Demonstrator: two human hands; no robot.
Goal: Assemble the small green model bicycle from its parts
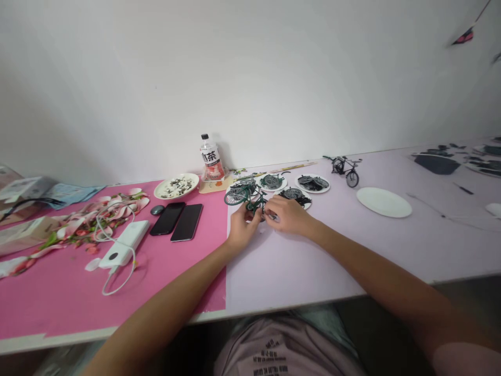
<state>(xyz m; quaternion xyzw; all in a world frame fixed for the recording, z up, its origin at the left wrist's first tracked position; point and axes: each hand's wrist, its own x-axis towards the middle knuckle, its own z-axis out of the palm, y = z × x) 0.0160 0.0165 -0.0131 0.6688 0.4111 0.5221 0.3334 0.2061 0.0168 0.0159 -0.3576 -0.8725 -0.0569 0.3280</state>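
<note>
Both of my hands are closed on a small dark green model bicycle (pixel 252 203) just above the pale part of the table. My left hand (pixel 243 225) pinches it from the near left side. The fingertips of my right hand (pixel 291 215) grip it low on the right, by a wheel that is partly covered. Behind my hands stand several small white plates: one with grey wheels (pixel 236 195), one with green parts (pixel 272 181), and others with black parts (pixel 312 183). A black model bicycle (pixel 344 168) stands upright farther right.
On the pink mat (pixel 164 282) lie two phones (pixel 168 218), a power bank (pixel 124 244) with a white cable, and artificial flowers (pixel 84 222). A bowl (pixel 177 196) and a drink bottle (pixel 212 159) are near the wall. A white oval plate (pixel 383 202) is at right.
</note>
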